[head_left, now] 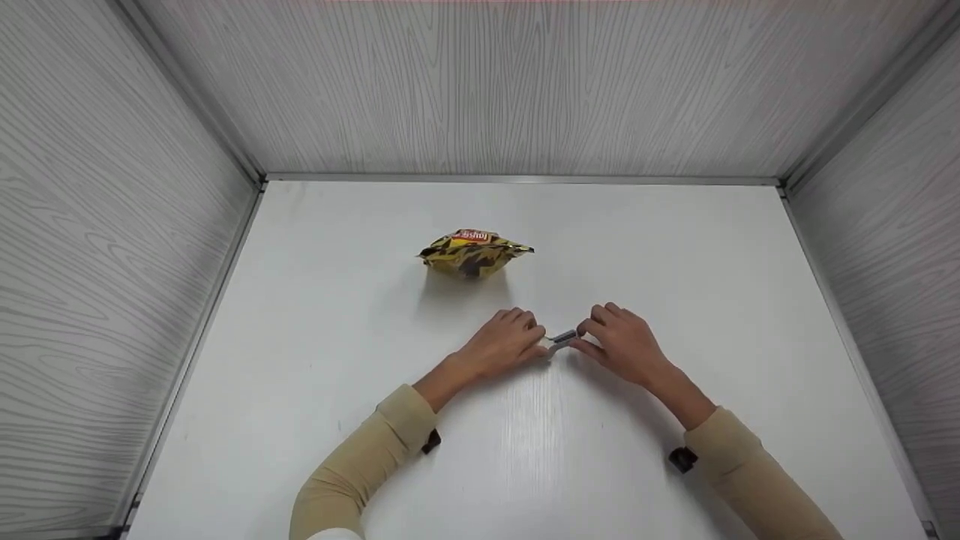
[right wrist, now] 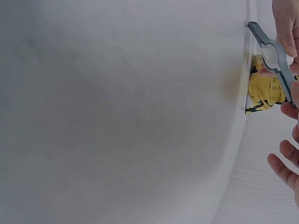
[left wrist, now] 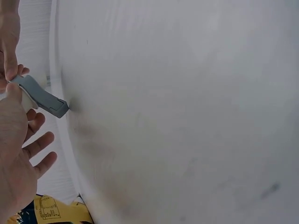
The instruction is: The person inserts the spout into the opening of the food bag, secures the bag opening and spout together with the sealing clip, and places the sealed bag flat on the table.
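Between my two hands is a slim grey clip, like a bag-sealing clip (head_left: 564, 337), with a curved middle and a white rounded part against it. My left hand (head_left: 501, 343) pinches its left side with thumb and fingers. From the other side, my right hand (head_left: 621, 343) pinches the right end. In the left wrist view the clip (left wrist: 43, 96) lies slantwise at the thumb tip, the other fingers spread apart. The right wrist view shows the clip (right wrist: 282, 59) lengthwise, its lower end under the right thumb. The fingers hide parts of it.
Beyond the hands, a yellow and dark Lay's chip bag (head_left: 471, 259) stands on the white table (head_left: 360, 315), left of centre. Wood-grain panels (head_left: 480, 90) enclose the table at the back and both sides, with metal edging along their foot.
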The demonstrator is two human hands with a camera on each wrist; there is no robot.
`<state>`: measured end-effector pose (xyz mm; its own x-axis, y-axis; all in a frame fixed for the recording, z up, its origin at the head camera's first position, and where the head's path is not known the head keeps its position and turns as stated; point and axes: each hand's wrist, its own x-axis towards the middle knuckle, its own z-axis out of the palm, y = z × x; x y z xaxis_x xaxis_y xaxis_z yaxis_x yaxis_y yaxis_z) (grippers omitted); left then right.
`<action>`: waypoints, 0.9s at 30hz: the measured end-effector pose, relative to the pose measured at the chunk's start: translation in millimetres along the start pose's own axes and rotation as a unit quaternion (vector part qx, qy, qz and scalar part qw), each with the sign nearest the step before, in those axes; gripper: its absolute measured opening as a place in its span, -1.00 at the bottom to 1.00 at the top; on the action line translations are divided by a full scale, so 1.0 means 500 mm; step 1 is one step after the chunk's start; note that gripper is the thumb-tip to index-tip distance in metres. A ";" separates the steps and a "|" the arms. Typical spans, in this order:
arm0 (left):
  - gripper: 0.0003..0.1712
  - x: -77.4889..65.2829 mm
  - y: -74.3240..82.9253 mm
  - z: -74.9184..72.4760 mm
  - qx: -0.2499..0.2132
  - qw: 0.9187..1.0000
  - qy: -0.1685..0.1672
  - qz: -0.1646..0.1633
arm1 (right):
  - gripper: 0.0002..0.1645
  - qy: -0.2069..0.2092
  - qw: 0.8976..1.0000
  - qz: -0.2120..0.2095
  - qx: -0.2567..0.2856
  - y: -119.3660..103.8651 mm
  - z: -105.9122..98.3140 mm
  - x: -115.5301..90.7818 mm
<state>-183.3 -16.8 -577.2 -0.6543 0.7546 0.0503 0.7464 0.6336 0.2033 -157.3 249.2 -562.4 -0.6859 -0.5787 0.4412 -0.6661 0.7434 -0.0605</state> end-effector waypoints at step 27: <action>-0.46 0.007 -0.002 -0.002 0.038 0.999 0.014 -0.027 | -0.65 0.023 1.000 0.008 -0.019 -0.017 0.004 -0.016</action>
<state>-186.7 -15.1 -576.3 -0.6961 0.7145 0.0698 0.7164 0.6851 0.1320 -146.9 246.9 -567.0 -0.6820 -0.5508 0.4812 -0.6423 0.7657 -0.0340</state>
